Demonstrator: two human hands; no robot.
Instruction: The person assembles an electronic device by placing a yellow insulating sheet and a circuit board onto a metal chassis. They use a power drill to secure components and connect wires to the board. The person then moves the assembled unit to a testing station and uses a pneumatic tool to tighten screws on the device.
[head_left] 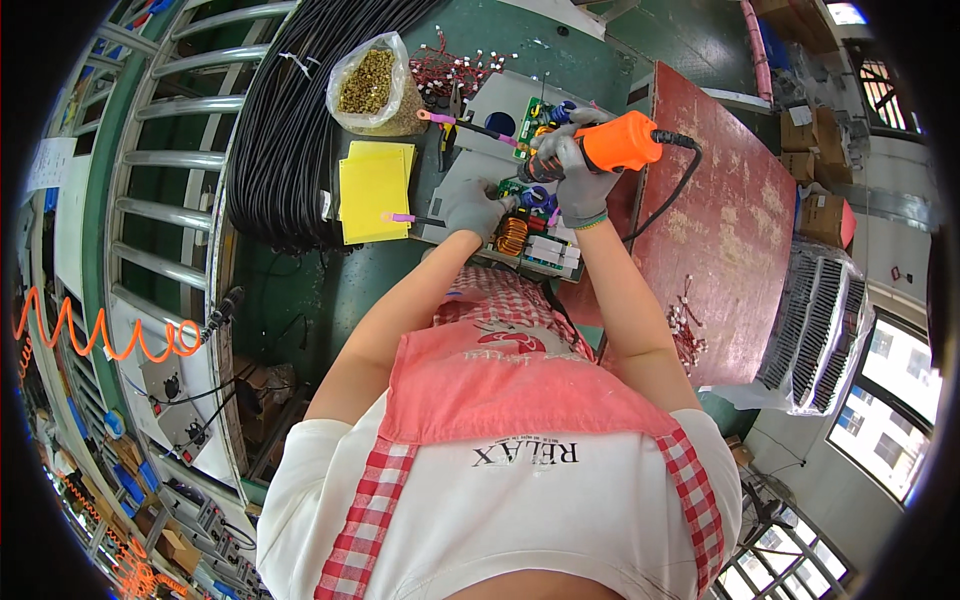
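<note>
My right hand [582, 185], in a grey glove, is wrapped round an orange and black corded power drill [620, 143]. The drill's black front end points left, over a green circuit board [540, 197] with coils and blue parts. My left hand [474, 207], also gloved, is closed low at the board's left side, its fingertips partly hidden. Whatever it pinches cannot be made out. The board sits on a grey metal housing [464, 172]. A black cable with a purple-sleeved lug [400, 217] runs out beside my left hand; another such cable [470, 126] lies across the housing farther off.
Left of the housing lie yellow sheets [375, 195], a clear bag of brass-coloured fittings [372, 85], pliers [447, 140] and a big coil of black cable [285, 150]. Red wires with white connectors [455, 70] lie behind. A worn reddish board [715, 230] is at right, the drill's cord hanging over it.
</note>
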